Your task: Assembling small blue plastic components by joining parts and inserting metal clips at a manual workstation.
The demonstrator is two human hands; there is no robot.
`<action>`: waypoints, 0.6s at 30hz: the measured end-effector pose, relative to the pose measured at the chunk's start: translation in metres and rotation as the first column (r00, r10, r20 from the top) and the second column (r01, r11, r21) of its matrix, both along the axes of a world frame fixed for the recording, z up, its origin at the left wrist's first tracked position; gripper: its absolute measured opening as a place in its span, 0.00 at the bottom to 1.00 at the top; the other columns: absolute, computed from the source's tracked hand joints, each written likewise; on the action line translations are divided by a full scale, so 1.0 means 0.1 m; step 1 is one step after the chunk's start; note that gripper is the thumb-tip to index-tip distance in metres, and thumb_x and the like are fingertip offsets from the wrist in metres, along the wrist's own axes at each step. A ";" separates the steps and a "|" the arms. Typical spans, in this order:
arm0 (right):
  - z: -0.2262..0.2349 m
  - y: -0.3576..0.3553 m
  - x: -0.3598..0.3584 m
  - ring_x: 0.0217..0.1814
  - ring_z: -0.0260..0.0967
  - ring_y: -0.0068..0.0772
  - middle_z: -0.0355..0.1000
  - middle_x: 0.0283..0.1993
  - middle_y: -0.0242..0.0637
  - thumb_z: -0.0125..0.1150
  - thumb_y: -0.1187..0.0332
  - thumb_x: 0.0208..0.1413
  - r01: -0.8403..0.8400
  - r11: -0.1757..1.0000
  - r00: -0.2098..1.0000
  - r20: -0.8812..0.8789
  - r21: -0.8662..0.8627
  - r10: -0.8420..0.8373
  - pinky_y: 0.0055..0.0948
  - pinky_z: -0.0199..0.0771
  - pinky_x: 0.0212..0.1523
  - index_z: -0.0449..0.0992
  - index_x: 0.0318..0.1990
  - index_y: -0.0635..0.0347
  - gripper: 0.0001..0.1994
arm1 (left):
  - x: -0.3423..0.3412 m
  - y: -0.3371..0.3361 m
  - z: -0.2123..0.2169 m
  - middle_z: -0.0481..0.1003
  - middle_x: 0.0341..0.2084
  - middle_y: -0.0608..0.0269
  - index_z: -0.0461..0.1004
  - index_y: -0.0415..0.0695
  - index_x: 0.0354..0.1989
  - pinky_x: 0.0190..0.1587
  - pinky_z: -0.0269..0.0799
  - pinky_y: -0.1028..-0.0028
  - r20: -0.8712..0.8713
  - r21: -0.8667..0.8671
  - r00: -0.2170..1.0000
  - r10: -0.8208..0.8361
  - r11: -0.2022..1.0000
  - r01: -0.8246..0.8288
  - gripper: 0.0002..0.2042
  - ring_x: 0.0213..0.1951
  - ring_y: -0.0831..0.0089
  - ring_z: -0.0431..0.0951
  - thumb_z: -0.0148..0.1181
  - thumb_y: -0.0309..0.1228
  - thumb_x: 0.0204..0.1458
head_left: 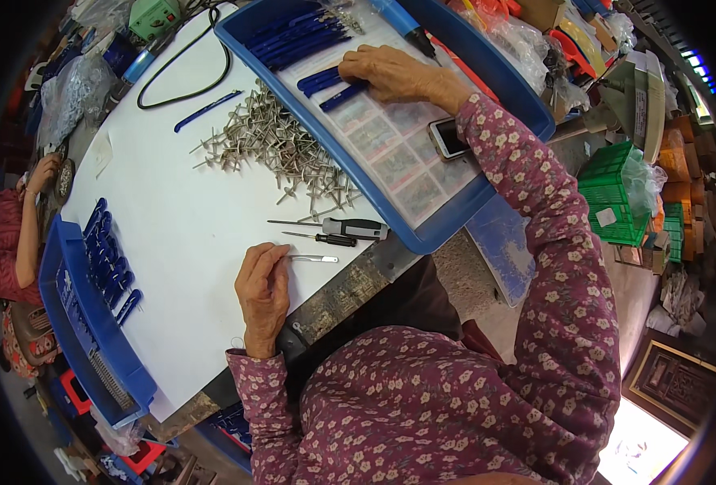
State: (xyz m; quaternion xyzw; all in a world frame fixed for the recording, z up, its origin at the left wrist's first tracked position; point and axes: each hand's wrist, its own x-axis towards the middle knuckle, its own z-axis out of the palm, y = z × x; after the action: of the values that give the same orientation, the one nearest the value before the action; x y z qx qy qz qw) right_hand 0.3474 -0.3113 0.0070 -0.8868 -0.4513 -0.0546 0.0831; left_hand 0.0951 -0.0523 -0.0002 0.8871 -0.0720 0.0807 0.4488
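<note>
Blue plastic handles (332, 84) lie in the big blue tray (455, 218) at the far right of the white tabletop (180, 242), and the right hand (394, 71) is stretched out over them, its fingers curled down on two of the pieces; whether it actually grips one cannot be told. More of these handles sit bundled at the tray's far end (297, 36). The left hand (263, 291) rests on the tabletop near the front edge, thumb and fingers pinched on the end of a thin metal pin (313, 259) that lies flat and points right. Just beyond the pin lie two small screwdrivers (334, 234), side by side. A heap of metal pins (281, 149) spreads along the tray's left wall. A phone (447, 137) lies in the tray beside the right sleeve. A second blue tray (67, 307) with more handles stands at the left, near another person's arm (27, 234).
</note>
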 end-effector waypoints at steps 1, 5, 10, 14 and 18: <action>0.02 0.01 0.00 0.43 0.64 0.38 0.65 0.36 0.35 0.55 0.79 0.40 -0.001 0.999 1.000 -0.019 -0.039 0.000 0.33 0.65 0.40 0.66 0.35 0.59 0.12 | 0.00 0.00 0.00 0.70 0.31 0.59 0.73 0.35 0.34 0.33 0.68 0.79 -0.019 -0.001 1.000 0.005 1.000 -0.005 0.08 0.32 0.72 0.72 0.52 0.15 0.45; 0.12 0.01 -0.07 0.42 0.65 0.38 0.67 0.34 0.36 0.55 0.79 0.39 -0.002 0.999 1.000 -0.019 -0.039 0.001 0.34 0.65 0.38 0.66 0.33 0.59 0.11 | -0.01 0.02 -0.01 0.70 0.31 0.59 0.73 0.35 0.35 0.33 0.68 0.79 -0.018 -0.012 1.000 0.008 1.000 -0.008 0.08 0.32 0.72 0.72 0.52 0.15 0.45; 0.24 -0.11 -0.07 0.32 0.68 0.42 0.69 0.26 0.38 0.54 0.79 0.33 -0.023 0.995 0.964 -0.265 -0.092 -0.002 0.33 0.64 0.31 0.69 0.30 0.62 0.11 | -0.01 0.01 -0.01 0.70 0.32 0.59 0.73 0.35 0.35 0.33 0.68 0.80 -0.030 -0.007 1.000 -0.001 1.000 0.001 0.08 0.32 0.72 0.72 0.52 0.16 0.45; 0.32 -0.16 -0.06 0.27 0.67 0.37 0.68 0.21 0.38 0.54 0.79 0.29 -0.061 0.978 0.889 -0.457 -0.199 -0.038 0.32 0.62 0.27 0.70 0.26 0.63 0.10 | -0.01 0.01 0.01 0.70 0.32 0.59 0.73 0.36 0.35 0.32 0.67 0.80 -0.016 0.004 1.000 -0.009 1.000 0.009 0.08 0.32 0.73 0.72 0.53 0.16 0.45; 0.32 -0.20 -0.04 0.24 0.65 0.30 0.68 0.20 0.35 0.54 0.77 0.30 -0.085 0.996 0.737 -0.673 -0.010 0.057 0.28 0.62 0.24 0.71 0.24 0.65 0.07 | 0.00 0.01 0.01 0.70 0.31 0.58 0.73 0.36 0.35 0.30 0.67 0.79 0.002 -0.015 1.000 -0.007 1.000 0.007 0.09 0.30 0.71 0.71 0.52 0.14 0.44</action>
State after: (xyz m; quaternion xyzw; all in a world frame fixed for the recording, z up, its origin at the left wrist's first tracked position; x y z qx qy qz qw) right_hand 0.3437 -0.3310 0.0390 -0.8305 -0.4255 0.2809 0.2244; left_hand 0.0950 -0.0516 0.0004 0.8833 -0.0750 0.0807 0.4557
